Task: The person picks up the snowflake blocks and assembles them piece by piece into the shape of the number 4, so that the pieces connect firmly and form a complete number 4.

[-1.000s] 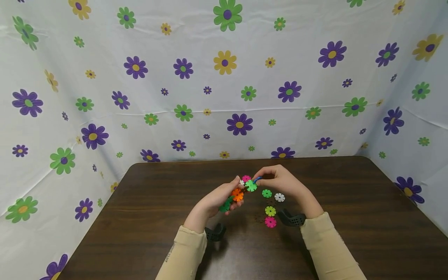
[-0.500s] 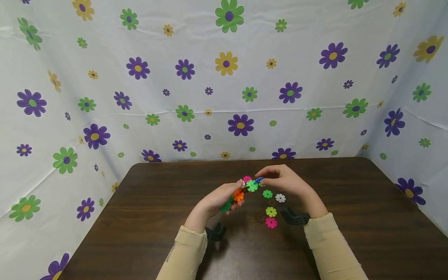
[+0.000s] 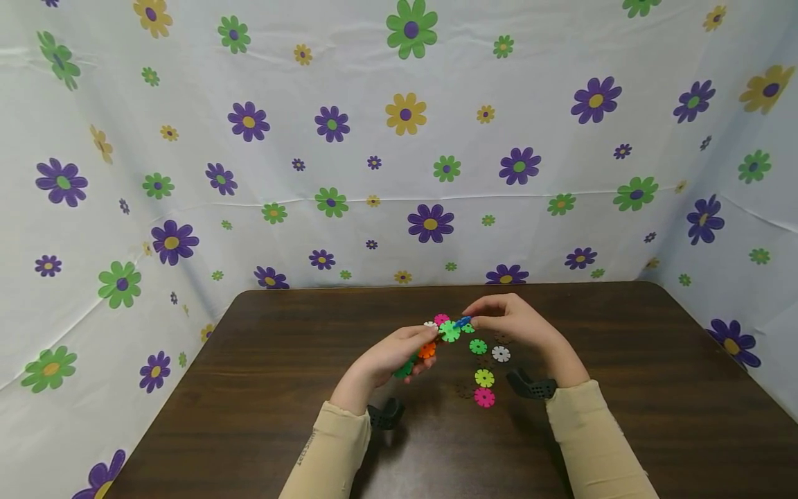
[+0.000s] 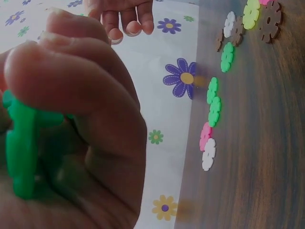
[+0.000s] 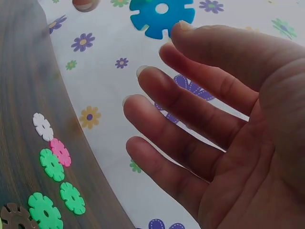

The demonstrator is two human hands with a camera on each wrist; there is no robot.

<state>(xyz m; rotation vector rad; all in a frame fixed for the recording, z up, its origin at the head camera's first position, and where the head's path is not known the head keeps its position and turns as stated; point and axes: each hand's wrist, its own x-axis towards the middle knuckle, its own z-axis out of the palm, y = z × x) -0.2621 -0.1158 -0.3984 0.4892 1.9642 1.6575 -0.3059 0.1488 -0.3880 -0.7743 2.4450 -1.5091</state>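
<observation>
My left hand (image 3: 389, 355) grips a dark green notched disc (image 3: 405, 367) and an orange disc (image 3: 427, 351), its thumb lying over the orange one. In the left wrist view the green disc (image 4: 21, 152) stands edge-on inside the curled fingers; whether it is joined to the orange one cannot be seen. My right hand (image 3: 520, 324) pinches a blue notched disc (image 5: 162, 21) between thumb and index finger, with the other fingers spread loosely. In the head view the blue disc overlaps a light green disc (image 3: 449, 331), which lies on the table.
Loose discs lie on the dark wooden table (image 3: 280, 388): white (image 3: 501, 354), light green (image 3: 478, 346), yellow-green (image 3: 484, 378), pink (image 3: 484, 397) and brown ones. Another pink disc (image 3: 441, 319) sits behind my hands. A flower-printed cloth (image 3: 355, 145) hangs behind the table.
My right hand has shifted slightly right with the blue disc, uncovering a light green disc behind it. My left thumb has slid forward and covers more of the orange disc.
</observation>
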